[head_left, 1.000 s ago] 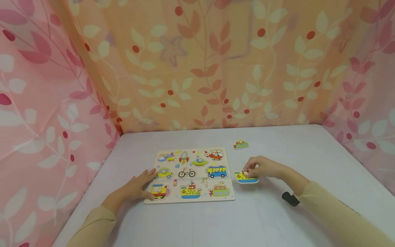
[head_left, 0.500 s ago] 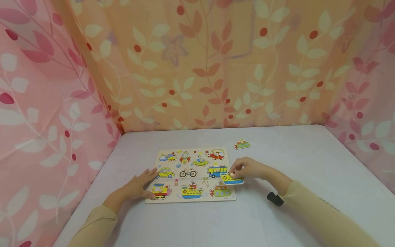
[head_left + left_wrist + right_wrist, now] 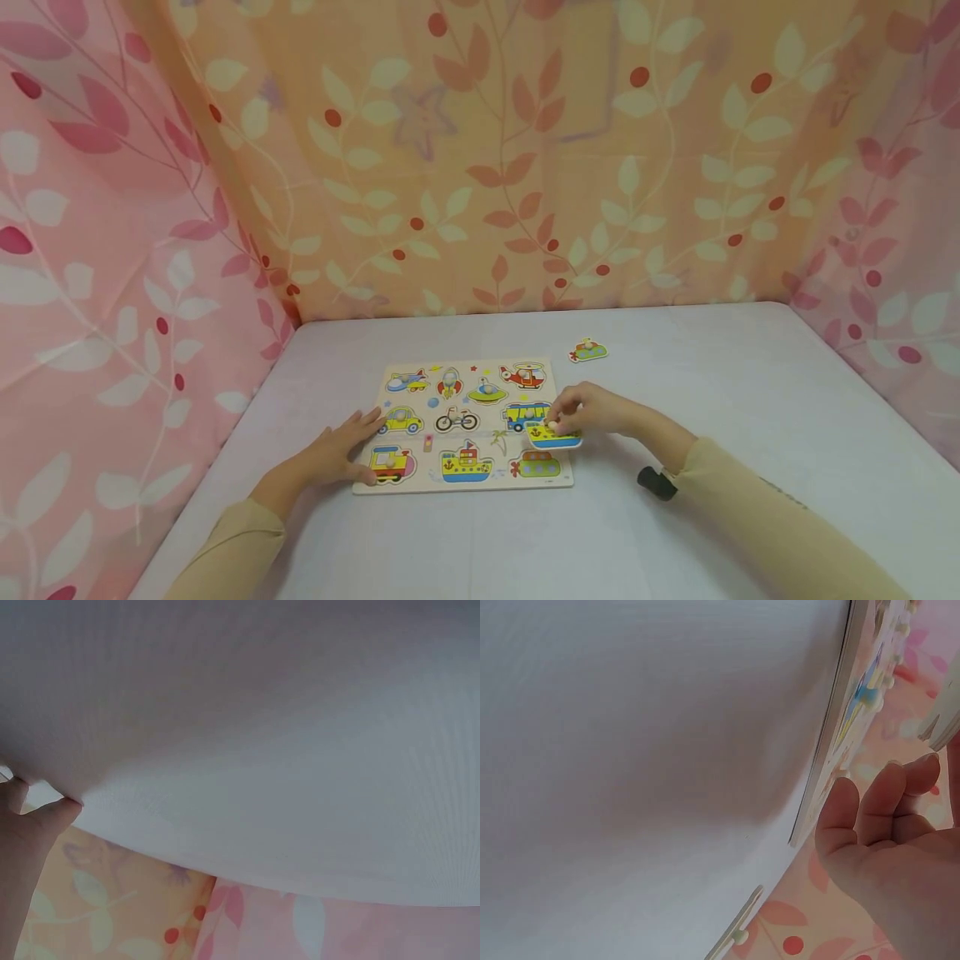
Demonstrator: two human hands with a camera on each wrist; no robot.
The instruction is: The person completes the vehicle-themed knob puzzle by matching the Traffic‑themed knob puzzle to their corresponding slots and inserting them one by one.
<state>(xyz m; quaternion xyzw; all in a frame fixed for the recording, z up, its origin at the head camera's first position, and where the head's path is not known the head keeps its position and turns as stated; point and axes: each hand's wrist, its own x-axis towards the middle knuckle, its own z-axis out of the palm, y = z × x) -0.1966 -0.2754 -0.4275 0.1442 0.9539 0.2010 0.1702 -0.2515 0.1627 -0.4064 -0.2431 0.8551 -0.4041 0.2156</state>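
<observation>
My right hand (image 3: 592, 408) pinches the knob of a ship puzzle piece (image 3: 553, 436), yellow above and blue below. The piece hovers over the right edge of the wooden puzzle board (image 3: 487, 482), partly covering the bus piece (image 3: 519, 414). In the right wrist view my curled right fingers (image 3: 881, 799) show beside the board, and the ship piece (image 3: 945, 705) is seen edge-on. Fingers spread, my left hand (image 3: 333, 450) rests on the board's left edge near the train piece (image 3: 386, 464). A printed ship shape (image 3: 465, 465) and a printed submarine shape (image 3: 536, 465) lie along the board's front row.
A loose submarine piece (image 3: 588, 350) lies on the white table (image 3: 480, 542) behind the board, to the right. Patterned curtains (image 3: 480, 167) enclose the back and sides. A black strap-like object (image 3: 657, 483) sits at the right wrist.
My right hand has carried the ship piece leftward from the table beside the board to above its right edge, more slowly in the last half second. My left hand stays in place.
</observation>
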